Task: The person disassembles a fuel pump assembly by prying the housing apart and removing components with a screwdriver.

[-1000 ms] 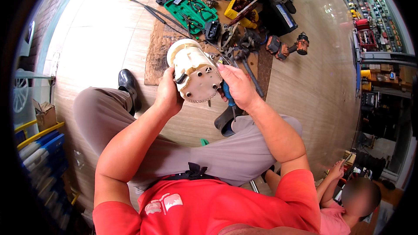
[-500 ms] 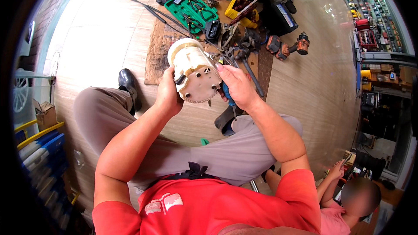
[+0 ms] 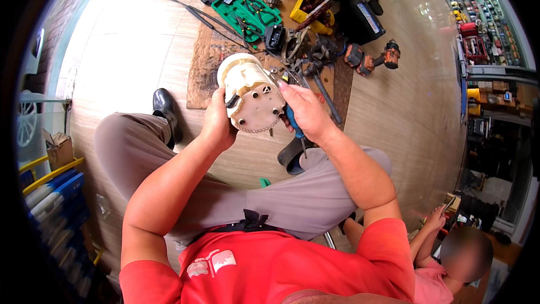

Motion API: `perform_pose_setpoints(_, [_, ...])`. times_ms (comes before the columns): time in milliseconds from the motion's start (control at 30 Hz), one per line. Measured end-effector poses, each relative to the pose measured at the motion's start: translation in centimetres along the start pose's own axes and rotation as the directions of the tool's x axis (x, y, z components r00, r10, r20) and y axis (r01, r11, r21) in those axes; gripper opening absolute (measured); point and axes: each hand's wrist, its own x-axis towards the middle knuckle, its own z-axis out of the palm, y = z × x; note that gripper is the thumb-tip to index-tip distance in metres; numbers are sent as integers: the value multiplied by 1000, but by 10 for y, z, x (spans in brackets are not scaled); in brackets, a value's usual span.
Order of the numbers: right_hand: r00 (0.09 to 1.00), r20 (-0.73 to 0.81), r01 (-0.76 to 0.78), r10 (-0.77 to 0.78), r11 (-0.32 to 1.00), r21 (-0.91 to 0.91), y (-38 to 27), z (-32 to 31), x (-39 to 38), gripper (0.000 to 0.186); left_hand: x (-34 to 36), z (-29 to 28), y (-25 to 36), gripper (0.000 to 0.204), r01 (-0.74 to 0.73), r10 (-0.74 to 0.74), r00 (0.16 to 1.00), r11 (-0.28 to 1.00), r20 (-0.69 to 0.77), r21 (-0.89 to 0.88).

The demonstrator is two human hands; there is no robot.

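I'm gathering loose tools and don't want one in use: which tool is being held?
The blue-handled screwdriver, in the right hand beside the white plastic housing; the orange-and-black power tool lies away from both hands.

Open on 2 sides: leftward over bare floor (image 3: pixel 124 59) beyond the black shoe (image 3: pixel 163 103), and rightward, nearer than the orange-and-black drill (image 3: pixel 364 64). Blocked ahead by the green tool case (image 3: pixel 273 18), yellow bin (image 3: pixel 322 28) and jumbled metal parts (image 3: pixel 322 50). Filled between left hand (image 3: pixel 218 117) and right hand (image 3: pixel 306 110) by the cream housing (image 3: pixel 254 104); crowded beneath by the screwdriver (image 3: pixel 294 122).
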Motion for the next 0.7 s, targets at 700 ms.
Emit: perform_pose_setpoints(700, [989, -105, 55, -100, 928, -369, -8, 0, -10, 52, 7, -15, -23, 45, 4, -2, 982, 1000, 186, -10])
